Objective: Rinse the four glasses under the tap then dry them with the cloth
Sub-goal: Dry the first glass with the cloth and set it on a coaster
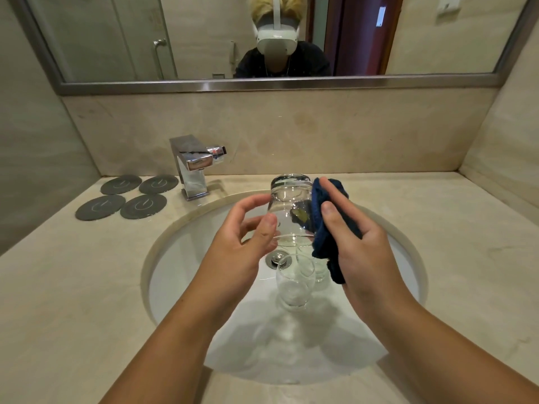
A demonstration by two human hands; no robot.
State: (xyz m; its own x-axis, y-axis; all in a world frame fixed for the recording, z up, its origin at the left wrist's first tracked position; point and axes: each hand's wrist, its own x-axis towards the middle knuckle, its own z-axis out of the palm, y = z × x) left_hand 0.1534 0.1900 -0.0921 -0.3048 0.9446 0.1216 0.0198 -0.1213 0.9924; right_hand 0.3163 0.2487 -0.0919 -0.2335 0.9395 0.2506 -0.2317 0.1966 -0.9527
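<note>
Held glass: a clear tumbler [287,208], turned base up with its rim down, in the air over the back half of the basin [186,258].
Left hand: the left hand [242,243] grasps the held glass from its left side, thumb near the rim, fingers curved round the wall.
Cloth: a dark blue cloth [323,243] is pressed against the right side of the held glass.
Right hand: the right hand [364,252] grips the cloth, with the thumb on top of it.
Glasses in the basin: one upright glass [295,284] stands just in front of the drain [278,258]; a second glass [320,272] is just beside it to the right, partly hidden by the cloth.
Tap: a chrome tap [194,166] stands at the basin's back-left rim.
Coasters: four dark round coasters [128,196] lie in the counter's [73,287] back-left corner.
Mirror: a framed mirror [116,39] hangs above the counter's back edge.
</note>
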